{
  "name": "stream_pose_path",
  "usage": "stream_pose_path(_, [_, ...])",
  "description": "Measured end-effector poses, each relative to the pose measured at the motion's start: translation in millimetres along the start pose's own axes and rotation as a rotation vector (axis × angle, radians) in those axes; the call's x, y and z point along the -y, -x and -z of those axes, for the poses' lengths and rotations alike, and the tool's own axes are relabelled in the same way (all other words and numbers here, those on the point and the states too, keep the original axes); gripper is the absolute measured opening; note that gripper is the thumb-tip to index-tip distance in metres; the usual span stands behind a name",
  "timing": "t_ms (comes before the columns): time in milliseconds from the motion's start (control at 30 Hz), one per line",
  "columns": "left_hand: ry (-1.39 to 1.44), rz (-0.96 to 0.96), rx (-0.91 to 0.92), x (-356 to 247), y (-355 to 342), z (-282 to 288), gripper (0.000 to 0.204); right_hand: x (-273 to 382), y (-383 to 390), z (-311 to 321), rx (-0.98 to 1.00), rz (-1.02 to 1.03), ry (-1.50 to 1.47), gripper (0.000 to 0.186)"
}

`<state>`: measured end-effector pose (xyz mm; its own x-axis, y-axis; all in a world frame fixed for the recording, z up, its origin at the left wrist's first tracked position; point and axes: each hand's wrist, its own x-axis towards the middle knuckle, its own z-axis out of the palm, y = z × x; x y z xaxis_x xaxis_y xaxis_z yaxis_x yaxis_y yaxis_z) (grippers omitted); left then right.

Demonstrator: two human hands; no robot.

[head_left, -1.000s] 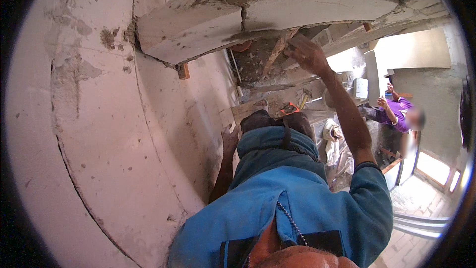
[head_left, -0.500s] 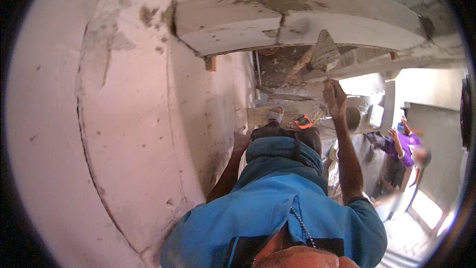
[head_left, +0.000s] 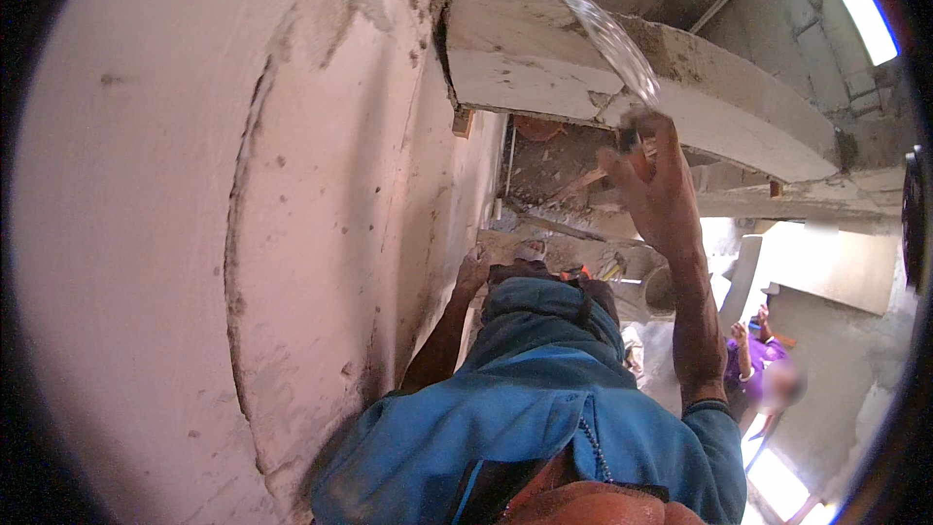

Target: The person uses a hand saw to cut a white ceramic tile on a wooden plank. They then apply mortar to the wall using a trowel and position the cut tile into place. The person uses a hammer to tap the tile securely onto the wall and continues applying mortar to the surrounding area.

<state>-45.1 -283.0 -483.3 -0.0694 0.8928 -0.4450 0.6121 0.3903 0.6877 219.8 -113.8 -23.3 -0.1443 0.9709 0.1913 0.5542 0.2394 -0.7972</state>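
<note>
My right hand (head_left: 659, 185) is closed round the handle of a trowel (head_left: 607, 39), raised on the right. The trowel's pointed metal blade is tilted and seen nearly edge-on, slightly smeared, in front of a pale beam (head_left: 525, 63). Patches of grey mortar (head_left: 695, 53) mark the beam's upper side, and a crack runs along its left end where it meets the wall. Low beside the pale wall (head_left: 311, 165), my left hand (head_left: 473, 270) is small in view; its fingers are not clear enough to read.
A small wooden block (head_left: 463, 122) sits under the beam's left end. Rubble and planks (head_left: 559, 224) lie below, near an orange-and-black object (head_left: 575, 272) and a round bucket (head_left: 659, 290). At the lower right is another person in purple (head_left: 753, 365).
My right hand has risen with the trowel, whose blade has turned from flat-on to edge-on. The view has shifted, so the beam now sits farther right and slopes. My left hand stays low by the wall.
</note>
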Motion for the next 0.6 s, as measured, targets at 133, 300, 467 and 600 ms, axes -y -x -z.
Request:
stream_pose_path(133, [0.149,0.066,-0.006,-5,-3,-12,0.041,36,-30,-42,0.025,0.138,0.046,0.044])
stream_pose_path(300, [0.145,0.149,0.062,-26,-3,5,0.04,71,-21,-97,0.132,0.162,0.205,0.043])
stream_pose_path(467, [0.16,0.118,0.044,-33,-17,8,0.041,61,-10,-93,0.306,0.083,0.332,0.052])
stream_pose_path(600, [0.158,0.101,0.039,-41,-24,11,0.042,39,-8,-68,0.167,0.211,0.288,0.053])
